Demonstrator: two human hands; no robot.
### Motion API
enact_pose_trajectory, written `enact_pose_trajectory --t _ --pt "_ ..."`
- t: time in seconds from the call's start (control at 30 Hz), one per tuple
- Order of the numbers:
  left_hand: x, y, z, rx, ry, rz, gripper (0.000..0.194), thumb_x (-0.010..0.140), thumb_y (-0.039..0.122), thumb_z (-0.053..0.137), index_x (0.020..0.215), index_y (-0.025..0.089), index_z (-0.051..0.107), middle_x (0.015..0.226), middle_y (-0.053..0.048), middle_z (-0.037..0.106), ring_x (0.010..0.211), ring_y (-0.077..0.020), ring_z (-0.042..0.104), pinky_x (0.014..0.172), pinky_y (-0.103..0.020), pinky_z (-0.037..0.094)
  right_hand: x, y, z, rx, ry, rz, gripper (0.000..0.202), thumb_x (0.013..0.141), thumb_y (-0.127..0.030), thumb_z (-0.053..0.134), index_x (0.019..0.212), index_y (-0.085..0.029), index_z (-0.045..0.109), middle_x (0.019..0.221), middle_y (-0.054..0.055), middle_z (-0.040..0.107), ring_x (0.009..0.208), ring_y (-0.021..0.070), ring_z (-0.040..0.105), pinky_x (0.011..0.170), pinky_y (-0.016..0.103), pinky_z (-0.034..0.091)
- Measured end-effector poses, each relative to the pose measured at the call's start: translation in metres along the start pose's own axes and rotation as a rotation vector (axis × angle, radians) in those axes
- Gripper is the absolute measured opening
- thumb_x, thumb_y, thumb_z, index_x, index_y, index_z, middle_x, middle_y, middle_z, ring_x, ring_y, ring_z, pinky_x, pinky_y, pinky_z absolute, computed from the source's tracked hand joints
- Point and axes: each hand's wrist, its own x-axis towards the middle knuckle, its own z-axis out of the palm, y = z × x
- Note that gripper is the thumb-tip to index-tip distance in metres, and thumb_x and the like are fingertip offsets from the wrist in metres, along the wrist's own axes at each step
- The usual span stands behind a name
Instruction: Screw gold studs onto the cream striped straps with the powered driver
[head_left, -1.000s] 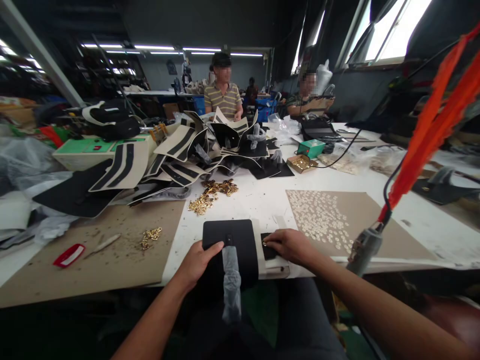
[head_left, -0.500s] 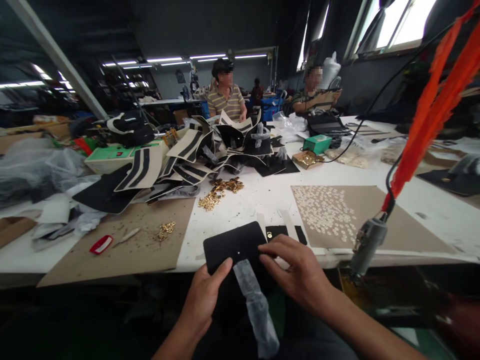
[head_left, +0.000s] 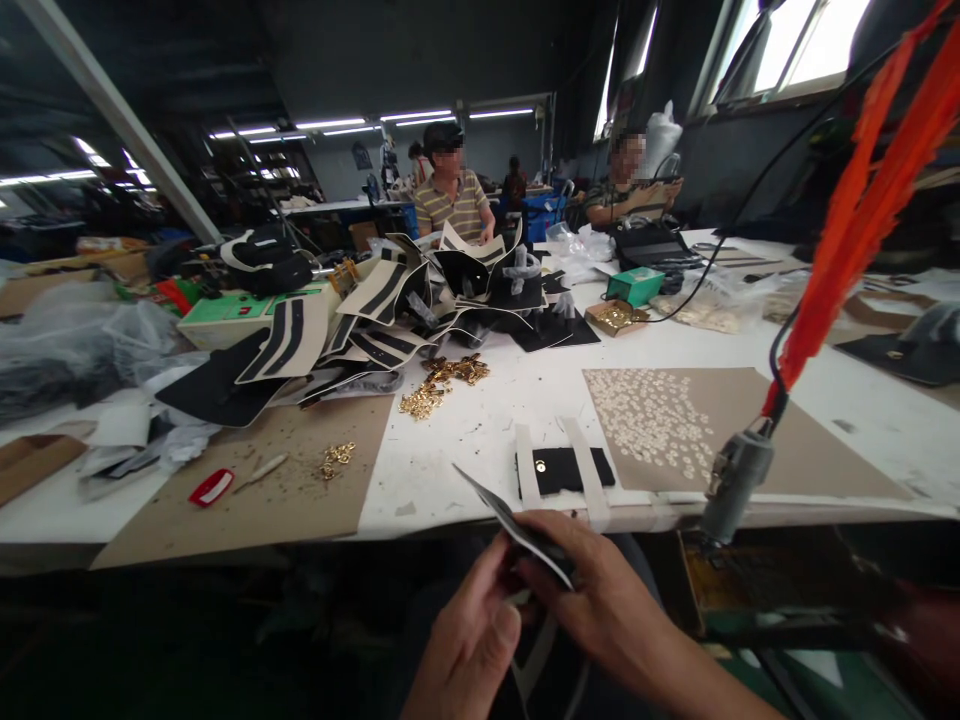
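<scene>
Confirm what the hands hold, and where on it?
Both hands, left hand and right hand, grip the black panel at its near lower end, seen edge-on.

Big dim workshop with dark walls and rows of fluorescent tube lights (head_left: 330, 124) way at the back. Bright windows (head_left: 780, 45) up top right throw daylight onto a long white worktable (head_left: 480, 420). More tables and shelving (head_left: 247, 180) further back, and two people sit across the table.

Black panel (head_left: 517, 528) edge-on, lower part hidden behind hands, faces blurred
</scene>
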Motion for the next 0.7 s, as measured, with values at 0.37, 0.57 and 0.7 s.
enact_pose_trajectory --t 0.37,0.57,0.7 --pt "0.057 -0.033 -0.011 -0.089 -0.136 -0.035 0.072 0.074 0.047 0.088 0.137 0.018 0.066 0.123 -0.015 0.076 0.112 -0.0356 0.073 0.095 -0.043 0.059 -0.02 0.044 -0.024 0.67 -0.214 0.458 0.048 0.091 -0.062 0.07 0.114 -0.021 0.079 0.101 0.008 0.08 0.098 0.0332 0.075 0.095 0.047 0.057" --pt "0.099 -0.01 0.013 0.129 -0.068 0.016 0.03 0.083 0.044 0.076 0.096 0.017 0.081 0.097 -0.009 0.082 0.095 -0.0316 0.075 0.085 -0.037 0.057 0.016 0.042 -0.034 0.097 0.097 0.34 0.044 0.089 -0.053 0.071 0.118 -0.021 0.077 0.114 0.009 0.079 0.111 0.0345 0.072 0.101 0.046 0.056" --pt "0.145 0.001 0.014 0.172 -0.047 -0.003 0.03 0.08 0.04 0.076 0.096 0.015 0.081 0.092 -0.01 0.082 0.087 -0.0314 0.076 0.078 -0.037 0.057 0.055 0.053 -0.037 -0.147 0.255 0.301 0.031 0.091 -0.045 0.067 0.106 -0.021 0.079 0.098 0.008 0.082 0.092 0.0306 0.077 0.083 0.038 0.06"
